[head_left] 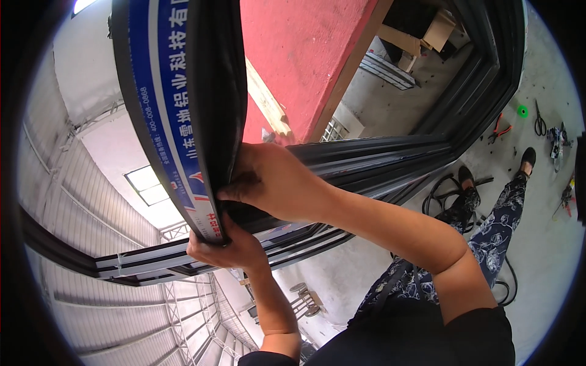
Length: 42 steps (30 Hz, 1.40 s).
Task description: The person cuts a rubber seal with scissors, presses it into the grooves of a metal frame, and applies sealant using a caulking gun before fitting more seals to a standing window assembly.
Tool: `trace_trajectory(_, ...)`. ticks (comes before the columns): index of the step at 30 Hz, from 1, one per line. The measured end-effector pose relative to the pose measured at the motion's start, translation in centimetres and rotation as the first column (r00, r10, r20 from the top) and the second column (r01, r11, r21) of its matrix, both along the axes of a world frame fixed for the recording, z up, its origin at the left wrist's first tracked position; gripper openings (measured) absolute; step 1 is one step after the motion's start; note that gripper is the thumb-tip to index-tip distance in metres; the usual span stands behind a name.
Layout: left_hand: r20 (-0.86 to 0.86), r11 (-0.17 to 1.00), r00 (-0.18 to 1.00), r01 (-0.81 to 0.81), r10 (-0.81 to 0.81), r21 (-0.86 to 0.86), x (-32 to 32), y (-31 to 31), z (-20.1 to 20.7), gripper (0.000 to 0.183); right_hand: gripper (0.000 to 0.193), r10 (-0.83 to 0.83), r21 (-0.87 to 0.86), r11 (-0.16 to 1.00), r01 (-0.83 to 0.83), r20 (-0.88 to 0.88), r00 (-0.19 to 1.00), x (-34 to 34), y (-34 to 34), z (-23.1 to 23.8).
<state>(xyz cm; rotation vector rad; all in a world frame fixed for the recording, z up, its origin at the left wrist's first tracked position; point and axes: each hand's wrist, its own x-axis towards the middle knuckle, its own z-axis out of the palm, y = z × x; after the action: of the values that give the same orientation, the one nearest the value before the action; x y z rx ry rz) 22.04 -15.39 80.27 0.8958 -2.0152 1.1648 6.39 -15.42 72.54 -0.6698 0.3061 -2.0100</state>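
Note:
A dark frame profile (135, 67) with blue and white printed film on its face rises in front of me. At its lower end, my left hand (229, 247) is closed round it, thumb on the near side and fingers underneath. My right hand (274, 183) is closed just above, its fingers curled and its thumb pressed near the profile's inner edge. A loose-looking black strip (235, 79) runs down that inner side and disappears under the right fingers. The fingertips partly hide what they pinch. Behind both hands, the grooved black frame (378, 155) stretches left and right.
A red-topped table (299, 55) with a wooden batten (268, 100) stands beyond the frame. Cardboard pieces (438, 30) lie past it. Scissors (539, 119), red-handled pliers (502, 129), a green roll (522, 111) and black rubber-like cord (436, 198) are on the floor by my feet.

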Motion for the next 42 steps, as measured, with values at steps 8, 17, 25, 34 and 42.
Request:
trace_trajectory(8,-0.039,0.991,0.999,0.008,-0.003,0.134,-0.9,1.1,0.0,0.052,0.027,0.010,0.004,1.000,-0.010,0.053,0.999,0.2,0.3,-0.3)
trace_trajectory(17,-0.016,0.995,0.999,0.038,-0.040,-0.095,-1.0,-0.6,-1.9,0.055,0.029,0.063,0.058,0.996,-0.060,-0.049,0.997,-0.7,1.2,-0.1)
trace_trajectory(25,-0.053,1.000,0.999,0.007,-0.007,0.005,-1.8,0.2,-1.7,0.056,0.030,-0.073,0.127,0.990,0.053,0.159,0.985,-1.6,1.1,-0.6)
trace_trajectory(34,-0.066,0.987,0.998,-0.006,-0.005,-0.158,-2.4,-1.0,-2.2,0.061,0.025,-0.025,-0.029,0.999,0.035,0.293,0.956,-1.6,0.2,0.0)
trace_trajectory(42,-0.161,0.994,0.985,-0.053,0.067,0.092,-4.6,1.2,-1.7,0.059,0.023,-0.090,0.095,0.993,0.072,0.202,0.975,-1.8,0.5,0.2)
